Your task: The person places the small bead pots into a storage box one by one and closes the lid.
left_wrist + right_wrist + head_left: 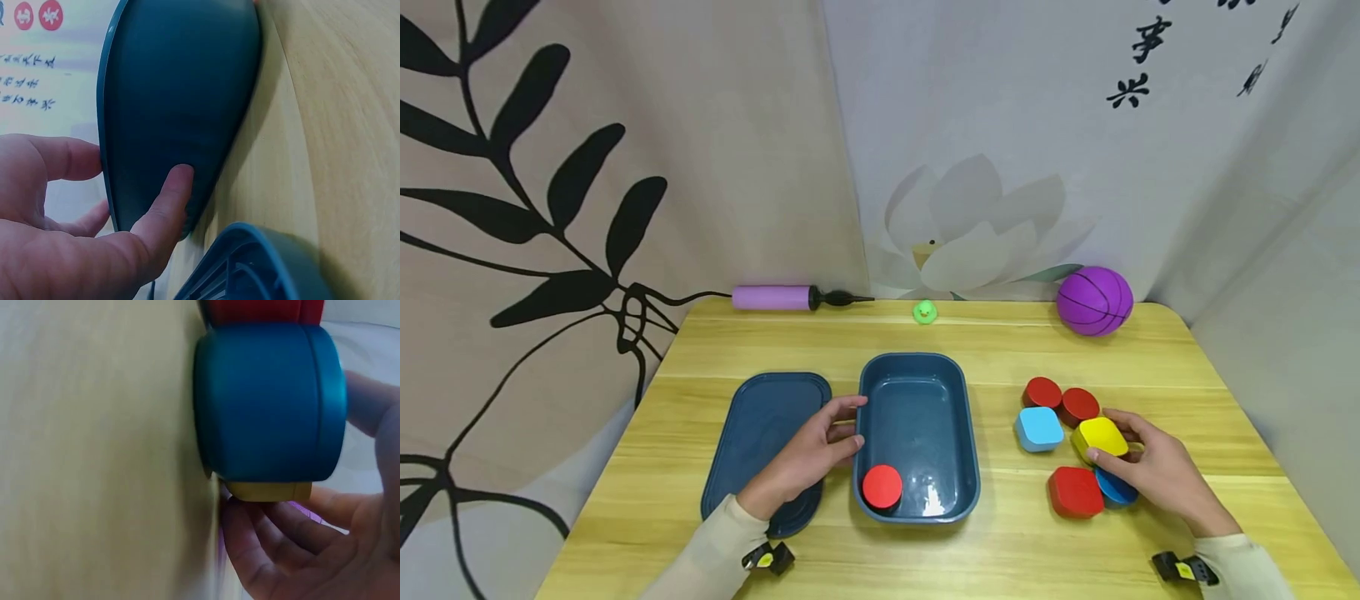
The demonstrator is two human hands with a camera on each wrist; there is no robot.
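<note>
My left hand [814, 450] touches the left wall of a dark blue rectangular bin [919, 360], fingertips at its rim and thumb [178, 181] against the outer wall. A small red round box [882, 487] lies in the bin's near left corner. On the right, my right hand [1157, 467] grips a small yellow box [1099, 437] with rounded corners, between thumb and fingers. Beside it sit a light blue box [1040, 429], two red round boxes [1080, 405], a red squarish box [1076, 492] and a blue round box [265, 403], which hides most of the yellow one in the right wrist view.
A dark blue lid [752, 425] lies left of the bin, partly under my left forearm. Along the table's back edge are a purple hand pump [772, 297], a small green duck [925, 312] and a purple ball [1095, 302]. Printed curtains hang behind the wooden table [647, 517].
</note>
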